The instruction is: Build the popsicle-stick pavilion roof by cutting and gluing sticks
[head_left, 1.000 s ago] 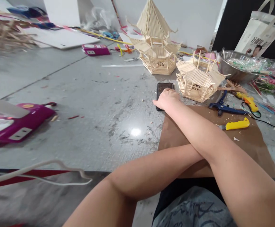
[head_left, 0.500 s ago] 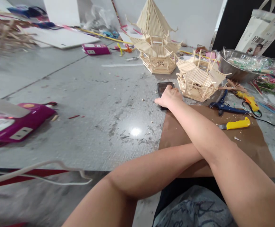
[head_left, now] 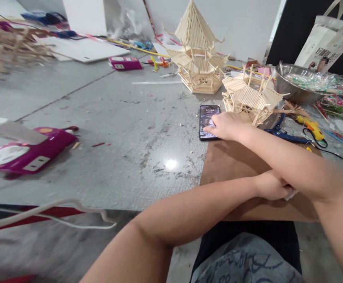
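A smartphone (head_left: 209,114) lies on the grey table, its screen lit with the time and a picture. My right hand (head_left: 228,125) reaches over its right side, a digit stretched out on the screen and the other fingers partly hidden; it holds nothing. Beneath my right forearm, my left hand (head_left: 271,185) is closed above a brown sheet (head_left: 227,165). A pale bit shows at its fingers, too hidden to name. Just behind my right hand stands a small open-topped stick pavilion (head_left: 249,92), and beyond it a taller stick pagoda (head_left: 199,59) with a pointed roof.
Blue pliers-like cutters (head_left: 289,135) and a yellow glue gun (head_left: 311,126) lie at right, near a metal bowl (head_left: 292,84) of plastic wrap. At left sits a purple power strip (head_left: 38,149); another purple one (head_left: 125,63) is farther back. Loose sticks (head_left: 12,47) pile at far left.
The phone's screen has gone from dark to lit. My right hand has shifted right off much of it, and its forearm now covers the yellow-handled knife. My left hand has come into view.
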Demonstrator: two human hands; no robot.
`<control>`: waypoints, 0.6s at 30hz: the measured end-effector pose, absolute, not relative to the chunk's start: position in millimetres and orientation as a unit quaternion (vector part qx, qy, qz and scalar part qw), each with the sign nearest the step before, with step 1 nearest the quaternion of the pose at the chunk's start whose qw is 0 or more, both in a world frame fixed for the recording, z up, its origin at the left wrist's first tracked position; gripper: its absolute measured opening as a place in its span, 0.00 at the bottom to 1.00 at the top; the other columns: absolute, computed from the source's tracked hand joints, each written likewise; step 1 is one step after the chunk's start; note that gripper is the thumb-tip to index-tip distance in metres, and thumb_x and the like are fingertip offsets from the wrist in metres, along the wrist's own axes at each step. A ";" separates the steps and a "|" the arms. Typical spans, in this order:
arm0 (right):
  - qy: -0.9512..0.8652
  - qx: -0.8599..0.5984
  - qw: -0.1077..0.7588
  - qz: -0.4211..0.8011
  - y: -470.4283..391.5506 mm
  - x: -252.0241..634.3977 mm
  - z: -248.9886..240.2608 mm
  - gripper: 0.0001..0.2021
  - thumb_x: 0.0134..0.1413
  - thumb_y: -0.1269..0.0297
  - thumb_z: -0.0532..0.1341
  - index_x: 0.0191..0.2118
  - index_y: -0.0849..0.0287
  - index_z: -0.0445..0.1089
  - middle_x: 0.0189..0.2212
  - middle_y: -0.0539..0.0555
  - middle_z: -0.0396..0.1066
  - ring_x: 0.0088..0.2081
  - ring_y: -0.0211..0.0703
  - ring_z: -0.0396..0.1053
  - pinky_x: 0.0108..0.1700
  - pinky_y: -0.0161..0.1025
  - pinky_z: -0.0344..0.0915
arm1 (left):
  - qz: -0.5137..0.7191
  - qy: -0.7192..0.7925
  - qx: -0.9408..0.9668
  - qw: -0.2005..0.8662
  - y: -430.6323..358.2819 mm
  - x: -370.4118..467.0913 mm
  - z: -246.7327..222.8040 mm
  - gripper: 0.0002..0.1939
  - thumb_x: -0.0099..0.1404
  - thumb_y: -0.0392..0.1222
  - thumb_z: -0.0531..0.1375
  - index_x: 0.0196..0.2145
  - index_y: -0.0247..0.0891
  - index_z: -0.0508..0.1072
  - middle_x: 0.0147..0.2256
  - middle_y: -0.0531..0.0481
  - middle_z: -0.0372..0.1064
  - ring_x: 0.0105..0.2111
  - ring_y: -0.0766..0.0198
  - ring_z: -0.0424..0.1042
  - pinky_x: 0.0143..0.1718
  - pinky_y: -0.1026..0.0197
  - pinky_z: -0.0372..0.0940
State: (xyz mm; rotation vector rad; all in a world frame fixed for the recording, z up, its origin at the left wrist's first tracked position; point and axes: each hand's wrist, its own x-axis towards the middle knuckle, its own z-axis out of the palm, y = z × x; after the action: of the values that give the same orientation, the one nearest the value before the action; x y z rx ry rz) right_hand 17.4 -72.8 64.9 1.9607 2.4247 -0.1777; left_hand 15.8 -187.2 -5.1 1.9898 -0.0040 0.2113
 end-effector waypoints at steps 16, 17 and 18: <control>0.931 0.340 0.135 0.013 -101.3 13.4 39.1 0.30 0.60 0.50 0.42 0.32 0.68 0.74 0.28 0.61 0.73 0.34 0.42 0.69 0.57 0.46 0.43 | 0.089 -0.001 0.865 0.493 -188.2 15.8 -1.8 0.10 0.55 0.28 0.54 0.35 0.33 0.71 0.35 0.49 0.72 0.38 0.65 0.67 0.44 0.64 0.62; 0.930 0.343 0.133 0.013 -99.6 12.7 38.7 0.30 0.60 0.50 0.43 0.31 0.68 0.74 0.28 0.61 0.73 0.34 0.42 0.69 0.56 0.46 0.43 | 0.091 0.001 0.856 0.509 -188.2 16.0 -2.1 0.10 0.55 0.27 0.54 0.34 0.34 0.71 0.33 0.50 0.72 0.37 0.66 0.67 0.43 0.64 0.63; 0.929 0.345 0.132 0.013 -98.1 11.9 38.2 0.30 0.59 0.50 0.43 0.31 0.68 0.74 0.28 0.61 0.73 0.33 0.42 0.70 0.56 0.46 0.44 | 0.092 0.006 0.843 0.531 -188.2 15.8 -2.3 0.09 0.56 0.27 0.54 0.32 0.34 0.71 0.32 0.50 0.71 0.36 0.66 0.67 0.42 0.64 0.63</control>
State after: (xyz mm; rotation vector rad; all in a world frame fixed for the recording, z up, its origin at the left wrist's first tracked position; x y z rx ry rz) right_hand 11.9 -98.1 38.2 1.0010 2.6979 0.0365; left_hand 15.8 -188.2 -2.3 2.0107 0.0135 0.2202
